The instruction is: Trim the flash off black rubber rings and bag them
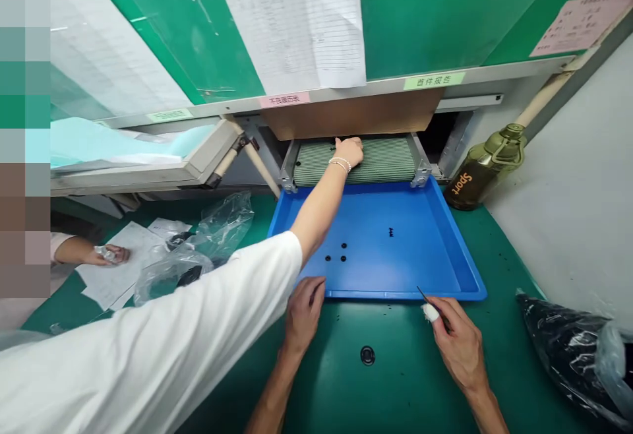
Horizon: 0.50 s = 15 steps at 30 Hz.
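Note:
My left hand (302,312) rests at the front left rim of the blue tray (395,295), its fingers curled together with no object visible in them. Near the tray's front right, my right hand (457,338) grips thin dark tweezers (422,294), tip pointing over the rim; a white cover is on the thumb. Three small round black parts (343,246) lie left of centre in the tray, and a small cluster of black parts (390,231) lies farther right. Another person's hand (349,150) reaches onto the ribbed green conveyor belt (386,160) behind the tray.
The other person's white sleeve (198,315) crosses the left side. Papers (123,256) and clear bags (227,223) lie left, near a further person's hand (115,254). At right are a green bottle (482,170) and a black bag (568,341). A black disc (367,355) is in front.

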### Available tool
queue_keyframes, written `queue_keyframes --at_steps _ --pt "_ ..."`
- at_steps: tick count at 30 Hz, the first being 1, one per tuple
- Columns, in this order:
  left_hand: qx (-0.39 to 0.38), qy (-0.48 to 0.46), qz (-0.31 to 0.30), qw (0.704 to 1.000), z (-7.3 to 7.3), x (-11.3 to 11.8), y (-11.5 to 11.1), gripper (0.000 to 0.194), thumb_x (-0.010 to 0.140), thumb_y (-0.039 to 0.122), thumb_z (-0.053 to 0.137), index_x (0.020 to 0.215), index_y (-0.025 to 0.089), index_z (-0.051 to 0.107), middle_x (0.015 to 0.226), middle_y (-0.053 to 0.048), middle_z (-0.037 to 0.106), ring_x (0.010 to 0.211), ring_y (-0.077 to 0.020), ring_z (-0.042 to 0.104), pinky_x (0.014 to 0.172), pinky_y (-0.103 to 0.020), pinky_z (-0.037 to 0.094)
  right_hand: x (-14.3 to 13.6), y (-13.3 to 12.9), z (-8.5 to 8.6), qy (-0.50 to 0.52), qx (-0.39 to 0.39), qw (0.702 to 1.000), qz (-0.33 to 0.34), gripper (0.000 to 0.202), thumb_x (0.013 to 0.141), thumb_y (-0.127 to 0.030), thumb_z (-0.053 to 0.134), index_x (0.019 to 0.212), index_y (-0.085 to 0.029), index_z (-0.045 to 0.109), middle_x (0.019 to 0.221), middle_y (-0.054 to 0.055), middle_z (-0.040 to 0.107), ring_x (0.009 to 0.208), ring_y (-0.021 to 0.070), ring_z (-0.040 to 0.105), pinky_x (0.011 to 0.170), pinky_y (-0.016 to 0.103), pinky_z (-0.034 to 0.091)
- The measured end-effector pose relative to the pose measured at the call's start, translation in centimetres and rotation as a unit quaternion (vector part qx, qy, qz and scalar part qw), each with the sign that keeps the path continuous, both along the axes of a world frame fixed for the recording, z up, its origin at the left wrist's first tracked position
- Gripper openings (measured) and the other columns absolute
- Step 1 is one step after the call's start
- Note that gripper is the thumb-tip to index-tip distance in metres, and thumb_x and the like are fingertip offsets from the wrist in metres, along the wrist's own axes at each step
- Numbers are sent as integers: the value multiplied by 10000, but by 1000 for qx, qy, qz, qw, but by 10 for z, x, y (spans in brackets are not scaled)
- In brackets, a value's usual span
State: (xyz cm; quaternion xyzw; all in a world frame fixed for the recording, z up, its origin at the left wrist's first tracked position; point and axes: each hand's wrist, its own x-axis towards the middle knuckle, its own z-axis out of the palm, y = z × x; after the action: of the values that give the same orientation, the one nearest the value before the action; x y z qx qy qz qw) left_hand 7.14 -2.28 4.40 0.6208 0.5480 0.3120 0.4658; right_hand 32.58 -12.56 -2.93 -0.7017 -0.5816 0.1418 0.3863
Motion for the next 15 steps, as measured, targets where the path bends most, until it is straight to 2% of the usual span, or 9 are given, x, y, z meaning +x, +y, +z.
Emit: queue_keyframes --at_steps 1,3,6,8,10,12,15 --pt "30 25 22 999 -13 -4 -3 274 884 297 411 1003 208 642 1019 -49 602 1073 -302 508 923 -416 365 6 -2 -1 -1 -6 1000 3 315 855 -333 415 1037 -233 652 1011 51 668 820 178 645 625 245 531" --pt "55 64 11 996 -36 -4 9 194 802 238 543 957 219 659 946 -53 622 978 -286 546 882 -398 363 18 -7 -3 0 -18 1000 19 334 859 -314 412 1102 -255 632 1030 37 677 770 164 653 580 228 526" --pt "67 111 -16 991 -64 14 52 168 709 185 635 870 143 662 835 -64 616 817 -248 590 760 -355 383 30 -15 -5 11 -29 999 38 358 862 -302 398 1149 -282 612 1040 31 678 654 143 645 477 210 499" --pt "63 116 -15 991 -78 26 76 125 695 203 650 783 114 646 775 -57 592 782 -231 594 721 -332 377 33 -18 -2 23 -34 998 50 347 861 -304 399 1122 -289 628 985 31 684 586 129 624 437 201 478" --pt "60 108 -13 992 -86 34 89 100 706 235 641 706 137 622 732 -43 576 776 -210 591 716 -313 377 34 -18 4 33 -31 998 54 331 858 -304 407 1082 -284 649 936 34 681 622 131 630 472 193 489" --pt "50 90 -12 995 -88 37 91 104 683 256 661 642 187 595 682 -28 576 750 -196 584 714 -304 389 33 -14 15 38 -31 997 52 321 857 -299 412 1061 -277 659 934 39 676 697 140 639 524 190 501" --pt "23 46 -19 998 -80 40 82 86 681 286 650 658 224 596 633 -8 592 682 -186 588 680 -310 414 27 -5 33 43 -37 997 58 323 861 -276 404 1055 -273 663 956 38 671 745 145 636 564 194 504"
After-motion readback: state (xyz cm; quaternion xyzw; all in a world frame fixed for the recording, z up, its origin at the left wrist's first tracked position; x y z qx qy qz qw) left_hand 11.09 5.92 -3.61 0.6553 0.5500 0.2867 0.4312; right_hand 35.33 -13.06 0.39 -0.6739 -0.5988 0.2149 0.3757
